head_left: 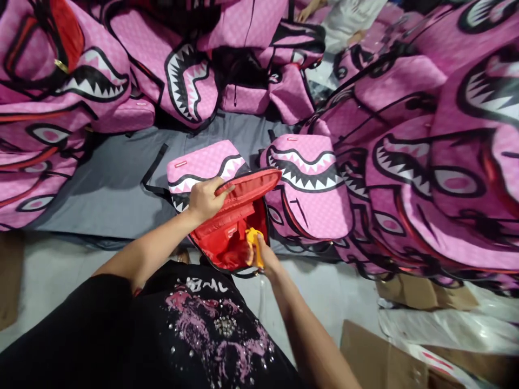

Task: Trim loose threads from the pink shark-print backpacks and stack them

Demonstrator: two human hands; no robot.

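A pink backpack (206, 155) with a shark-mouth print lies in front of me, unzipped so that its red lining (227, 248) shows. My left hand (206, 199) is closed on the edge of its lifted front flap (253, 186), holding it up. At the opening, my right hand (265, 256) is wrapped around yellow-handled snips (254, 243). The snips are partly hidden by my fingers, and their blades are too blurred to make out. A black strap (152, 175) sticks out to the left of the backpack.
A matching closed backpack (312, 183) lies just right, on the grey-covered table (117, 178). Piles of pink backpacks (409, 162) rise right, left and behind. Cardboard (377, 351) and plastic wrap (446, 324) lie on the floor at lower right. Another person's sleeve (352, 19) shows at the back.
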